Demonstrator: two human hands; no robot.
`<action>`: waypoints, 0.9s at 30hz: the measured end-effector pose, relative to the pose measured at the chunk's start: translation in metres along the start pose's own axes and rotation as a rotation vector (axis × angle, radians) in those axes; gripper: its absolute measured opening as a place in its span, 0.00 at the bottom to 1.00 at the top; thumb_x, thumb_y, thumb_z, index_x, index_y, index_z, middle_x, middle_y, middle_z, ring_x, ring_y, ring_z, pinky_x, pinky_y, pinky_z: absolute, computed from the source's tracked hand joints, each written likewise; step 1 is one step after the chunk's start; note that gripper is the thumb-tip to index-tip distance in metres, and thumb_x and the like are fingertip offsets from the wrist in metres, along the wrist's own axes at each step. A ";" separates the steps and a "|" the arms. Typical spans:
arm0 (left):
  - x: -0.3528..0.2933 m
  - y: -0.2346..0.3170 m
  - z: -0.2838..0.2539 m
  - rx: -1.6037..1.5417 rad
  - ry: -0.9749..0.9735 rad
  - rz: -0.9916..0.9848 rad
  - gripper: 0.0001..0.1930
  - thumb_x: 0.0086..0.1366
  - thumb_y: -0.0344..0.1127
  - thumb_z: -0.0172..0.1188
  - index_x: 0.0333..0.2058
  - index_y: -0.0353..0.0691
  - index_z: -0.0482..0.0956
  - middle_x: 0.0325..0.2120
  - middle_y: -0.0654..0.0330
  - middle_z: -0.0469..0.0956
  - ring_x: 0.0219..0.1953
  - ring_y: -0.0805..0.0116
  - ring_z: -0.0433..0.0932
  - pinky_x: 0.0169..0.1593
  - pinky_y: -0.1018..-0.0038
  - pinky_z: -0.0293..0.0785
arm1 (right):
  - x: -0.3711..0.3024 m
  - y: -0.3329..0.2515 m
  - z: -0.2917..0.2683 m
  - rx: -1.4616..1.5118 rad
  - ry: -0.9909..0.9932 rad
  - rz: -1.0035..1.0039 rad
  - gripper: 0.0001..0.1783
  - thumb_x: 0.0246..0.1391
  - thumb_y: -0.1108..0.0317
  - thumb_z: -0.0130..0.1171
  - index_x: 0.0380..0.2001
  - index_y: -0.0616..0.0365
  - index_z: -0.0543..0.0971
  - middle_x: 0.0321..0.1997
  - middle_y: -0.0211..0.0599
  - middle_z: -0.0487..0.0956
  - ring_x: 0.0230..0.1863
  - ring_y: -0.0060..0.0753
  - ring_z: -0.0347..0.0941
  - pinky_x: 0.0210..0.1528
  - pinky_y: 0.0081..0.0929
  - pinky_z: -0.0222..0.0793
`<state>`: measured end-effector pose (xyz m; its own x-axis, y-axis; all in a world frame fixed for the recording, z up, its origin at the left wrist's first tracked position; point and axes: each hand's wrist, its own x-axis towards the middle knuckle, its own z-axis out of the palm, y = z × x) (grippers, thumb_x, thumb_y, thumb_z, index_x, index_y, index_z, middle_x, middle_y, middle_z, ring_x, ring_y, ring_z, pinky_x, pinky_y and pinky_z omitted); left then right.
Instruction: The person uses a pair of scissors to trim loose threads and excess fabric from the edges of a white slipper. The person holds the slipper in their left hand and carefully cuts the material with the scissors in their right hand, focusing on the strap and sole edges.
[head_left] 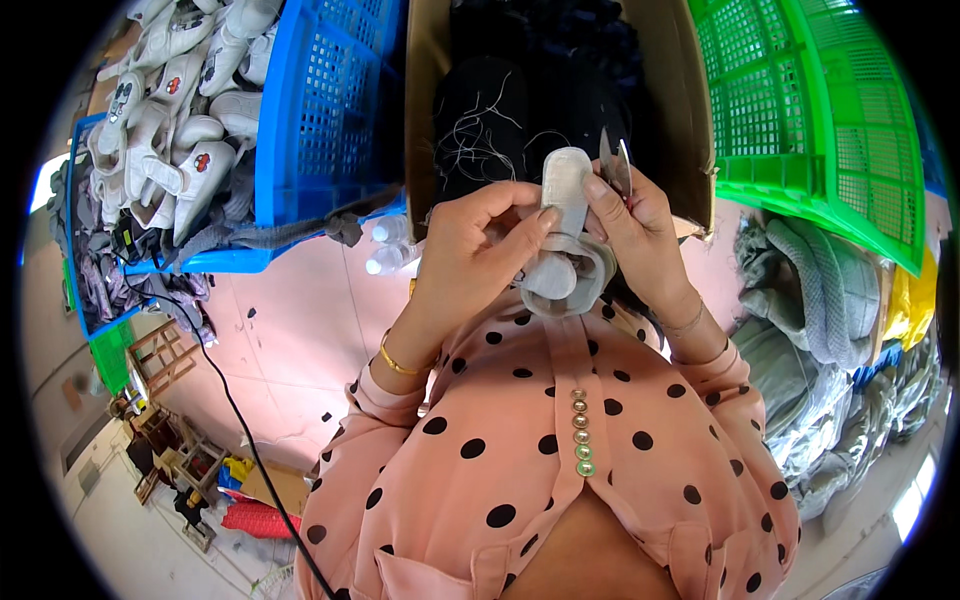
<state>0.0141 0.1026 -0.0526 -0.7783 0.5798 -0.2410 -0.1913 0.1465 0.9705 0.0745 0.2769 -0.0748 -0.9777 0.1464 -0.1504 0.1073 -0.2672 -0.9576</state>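
A small white shoe upper (567, 172) is held up in front of my chest, its narrow flat strap or tongue end pointing away and its rounded opening nearest my blouse. My left hand (478, 248) pinches its left edge between thumb and fingers. My right hand (646, 238) presses a thumb on its right edge. That same hand also holds a small pair of scissors (622, 170), whose pointed metal blades stand apart and point away from me. Its handles are mostly hidden by my fingers. A pale thread curls just beyond the shoe upper.
Beyond my hands, a cardboard box (428, 120) surrounds dark fabric strewn with loose white threads (480, 140). A blue crate (325, 125) and a heap of white shoes (200, 135) stand left, a green crate (770, 100) right. Grey material (825, 290) lies nearby. A black cord (238, 405) runs at left.
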 end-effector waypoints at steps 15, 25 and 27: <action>-0.002 0.021 -0.003 -0.166 0.101 -0.009 0.07 0.63 0.24 0.60 0.39 0.28 0.80 0.28 0.59 0.82 0.29 0.82 0.78 0.31 0.86 0.75 | 0.004 -0.039 -0.017 -1.105 0.091 -0.564 0.27 0.45 0.41 0.63 0.32 0.55 0.74 0.18 0.28 0.72 0.20 0.29 0.71 0.23 0.24 0.68; -0.007 0.027 0.001 -0.264 0.115 0.028 0.08 0.63 0.23 0.60 0.41 0.29 0.80 0.29 0.59 0.82 0.28 0.82 0.78 0.30 0.87 0.74 | 0.008 -0.050 -0.017 -1.427 0.098 -0.807 0.22 0.40 0.46 0.66 0.18 0.50 0.70 0.14 0.28 0.66 0.17 0.30 0.67 0.19 0.26 0.62; -0.008 0.026 0.002 -0.281 0.124 0.037 0.09 0.62 0.23 0.60 0.42 0.28 0.80 0.29 0.59 0.82 0.28 0.83 0.78 0.29 0.87 0.73 | 0.009 -0.051 -0.017 -1.435 0.093 -0.812 0.23 0.40 0.46 0.66 0.18 0.50 0.69 0.14 0.27 0.66 0.16 0.30 0.67 0.19 0.25 0.61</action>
<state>0.0160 0.1035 -0.0255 -0.8515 0.4761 -0.2199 -0.3059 -0.1103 0.9457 0.0632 0.3084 -0.0320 -0.8503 -0.1332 0.5091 -0.2741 0.9380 -0.2123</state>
